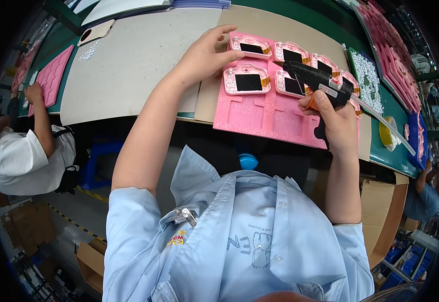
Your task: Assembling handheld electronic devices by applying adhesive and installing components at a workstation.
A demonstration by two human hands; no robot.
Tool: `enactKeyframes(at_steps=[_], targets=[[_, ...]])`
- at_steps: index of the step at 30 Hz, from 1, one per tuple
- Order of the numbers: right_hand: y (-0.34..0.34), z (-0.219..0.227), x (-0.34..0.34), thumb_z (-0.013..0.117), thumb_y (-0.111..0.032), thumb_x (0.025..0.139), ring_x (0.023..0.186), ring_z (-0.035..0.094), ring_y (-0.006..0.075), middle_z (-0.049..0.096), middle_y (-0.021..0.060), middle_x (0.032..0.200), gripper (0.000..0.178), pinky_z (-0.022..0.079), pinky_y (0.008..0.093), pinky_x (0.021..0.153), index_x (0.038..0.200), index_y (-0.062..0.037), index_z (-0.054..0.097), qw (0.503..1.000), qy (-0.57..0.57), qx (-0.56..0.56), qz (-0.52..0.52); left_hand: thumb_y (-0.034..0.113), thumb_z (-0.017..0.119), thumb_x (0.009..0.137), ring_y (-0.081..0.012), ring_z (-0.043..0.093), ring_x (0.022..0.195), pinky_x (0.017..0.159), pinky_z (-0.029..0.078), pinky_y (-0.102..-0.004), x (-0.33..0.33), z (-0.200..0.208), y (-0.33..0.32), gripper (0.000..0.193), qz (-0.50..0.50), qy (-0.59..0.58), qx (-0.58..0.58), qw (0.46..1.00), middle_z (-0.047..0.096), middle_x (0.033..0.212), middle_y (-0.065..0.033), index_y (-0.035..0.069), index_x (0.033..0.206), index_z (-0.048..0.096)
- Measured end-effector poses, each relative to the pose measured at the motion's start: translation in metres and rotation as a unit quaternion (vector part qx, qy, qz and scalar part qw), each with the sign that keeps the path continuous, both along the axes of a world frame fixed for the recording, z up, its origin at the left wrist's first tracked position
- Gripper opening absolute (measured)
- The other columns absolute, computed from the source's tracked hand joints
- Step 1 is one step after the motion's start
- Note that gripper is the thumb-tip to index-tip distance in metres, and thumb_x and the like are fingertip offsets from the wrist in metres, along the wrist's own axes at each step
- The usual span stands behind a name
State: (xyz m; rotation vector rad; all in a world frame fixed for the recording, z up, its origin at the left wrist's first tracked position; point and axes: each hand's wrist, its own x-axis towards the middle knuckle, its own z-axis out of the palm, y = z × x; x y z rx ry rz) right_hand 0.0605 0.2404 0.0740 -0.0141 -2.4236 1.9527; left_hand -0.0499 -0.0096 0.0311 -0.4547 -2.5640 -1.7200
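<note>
My right hand (337, 121) is wrapped around a black hot glue gun (312, 78), fingers at its orange trigger. A long translucent glue stick (388, 127) sticks out of its back end. The nozzle points left, over the pink cases. My left hand (207, 56) has its thumb and fingers apart at the left end of a pink case with a dark screen (252, 48); the thumb touches its edge. Below it sits a similar pink case (247, 80). Several more lie in rows on the pink foam tray (249, 118), some partly hidden by the glue gun.
Right of the tray are a green tray of small white parts (365, 75), a yellow tape roll (389, 133) and stacked pink trays (388, 55). A phone (96, 32) and small clear bits (89, 52) lie at the far left. Another person (31, 151) works at left.
</note>
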Motion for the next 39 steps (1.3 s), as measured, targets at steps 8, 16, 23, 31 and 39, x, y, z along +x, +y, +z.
enactKeyframes(at_steps=[8, 16, 23, 31, 39], targets=[[-0.005, 0.005, -0.019, 0.060, -0.023, 0.092, 0.069, 0.062, 0.0169, 0.065, 0.0099, 0.075, 0.029, 0.051, 0.0249, 0.066, 0.096, 0.0049, 0.061, 0.999, -0.016, 0.038, -0.022, 0.008, 0.074, 0.072, -0.0282, 0.050, 0.117, 0.099, 0.042, -0.0386, -0.037, -0.023, 0.013, 0.066, -0.064, -0.003, -0.084, 0.994, 0.055, 0.125, -0.0114, 0.011, 0.132, 0.047], [-0.029, -0.001, -0.058, 0.063, -0.028, 0.089, 0.060, 0.059, 0.0140, 0.063, 0.0070, 0.068, 0.033, 0.048, 0.0237, 0.057, 0.093, 0.0041, 0.063, 0.990, -0.022, 0.136, -0.034, 0.004, 0.077, 0.066, -0.0273, 0.050, 0.112, 0.099, 0.041, -0.0375, -0.028, -0.028, 0.014, 0.065, -0.036, 0.091, -0.059, 0.993, 0.056, 0.121, -0.0074, 0.012, 0.125, 0.052], [-0.042, -0.007, -0.072, 0.065, -0.030, 0.088, 0.057, 0.058, 0.0128, 0.062, 0.0058, 0.066, 0.033, 0.046, 0.0234, 0.053, 0.091, 0.0023, 0.065, 0.983, -0.016, 0.183, -0.026, 0.001, 0.077, 0.064, -0.0267, 0.050, 0.111, 0.098, 0.041, -0.0368, -0.027, -0.025, 0.015, 0.062, -0.034, 0.085, -0.058, 0.994, 0.057, 0.117, -0.0067, 0.013, 0.121, 0.054], [-0.040, -0.014, -0.074, 0.065, -0.030, 0.088, 0.057, 0.057, 0.0127, 0.062, 0.0049, 0.065, 0.031, 0.045, 0.0232, 0.051, 0.093, 0.0001, 0.066, 0.980, -0.004, 0.198, -0.023, 0.001, 0.077, 0.064, -0.0264, 0.051, 0.109, 0.097, 0.042, -0.0366, -0.027, -0.022, 0.015, 0.059, -0.040, 0.089, -0.066, 0.993, 0.057, 0.113, -0.0058, 0.013, 0.118, 0.055], [-0.046, -0.006, -0.070, 0.063, -0.030, 0.087, 0.055, 0.053, 0.0156, 0.061, 0.0060, 0.063, 0.031, 0.042, 0.0268, 0.051, 0.090, 0.0005, 0.068, 0.980, 0.002, 0.198, -0.031, 0.001, 0.078, 0.064, -0.0259, 0.052, 0.106, 0.095, 0.043, -0.0365, -0.026, -0.024, 0.015, 0.059, -0.039, 0.108, -0.069, 0.991, 0.057, 0.111, -0.0051, 0.013, 0.117, 0.056]])
